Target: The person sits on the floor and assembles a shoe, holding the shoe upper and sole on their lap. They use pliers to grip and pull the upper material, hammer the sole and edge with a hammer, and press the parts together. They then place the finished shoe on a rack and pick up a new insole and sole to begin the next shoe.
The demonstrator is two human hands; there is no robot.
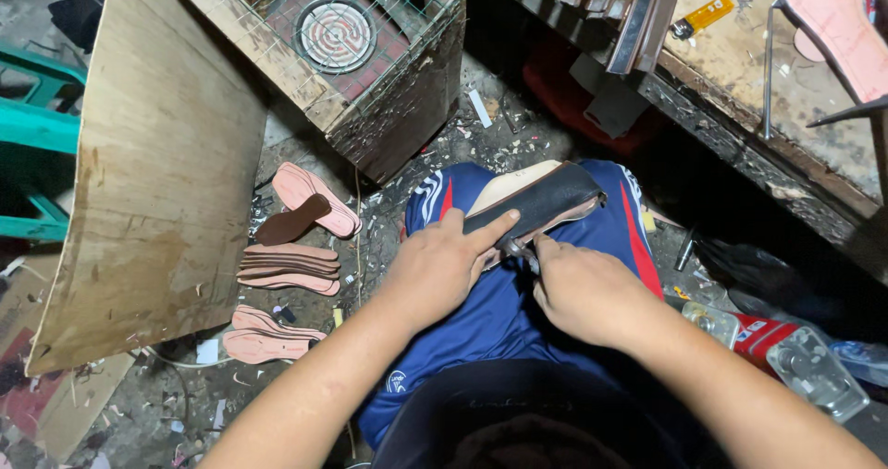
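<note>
Risking a slip of the metal tool (pixel 520 250), pinched in the closed right hand (pixel 586 293), into the left hand (pixel 442 264) pressing the shoe upper (pixel 541 201) on the lap.

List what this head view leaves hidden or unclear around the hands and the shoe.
- Tool: only a metal bit shows between the hands; the right hand covers the rest, so its kind is unclear.
- Shoe: its near end lies under the left hand.
- Right grip: fingers curl under, hidden by the hand's back.
- Sole on the bench: cut off by the top edge.
- Insoles on the floor: stacked, count unclear.
</note>
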